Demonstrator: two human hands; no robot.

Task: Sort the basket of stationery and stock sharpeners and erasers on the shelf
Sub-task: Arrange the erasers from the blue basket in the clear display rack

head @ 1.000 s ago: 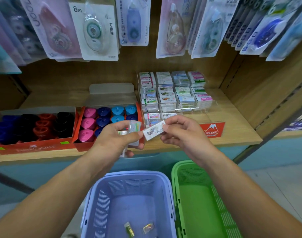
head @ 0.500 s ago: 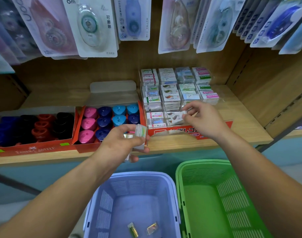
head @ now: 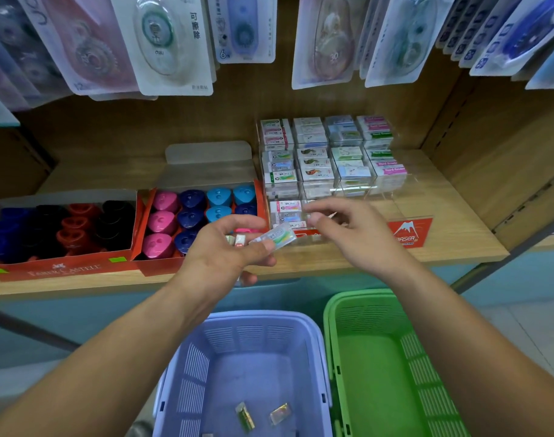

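My left grip (head: 225, 257) pinches a small bunch of erasers (head: 274, 238) at frame centre, before the eraser rack (head: 316, 165); my right grip (head: 354, 234), loosely curled and empty, hovers just beside them. Pulling one out could spill the others into the purple basket (head: 253, 317) below

We see a white correction tape card (head: 171, 42) hanging up top, a pink card (head: 83, 48) just left of it, a blue 6m card (head: 242, 26) at its right, further right a clear card marked 30 (head: 327, 42), a wooden back panel (head: 143, 121) below it, a teal base panel (head: 48, 316) far below
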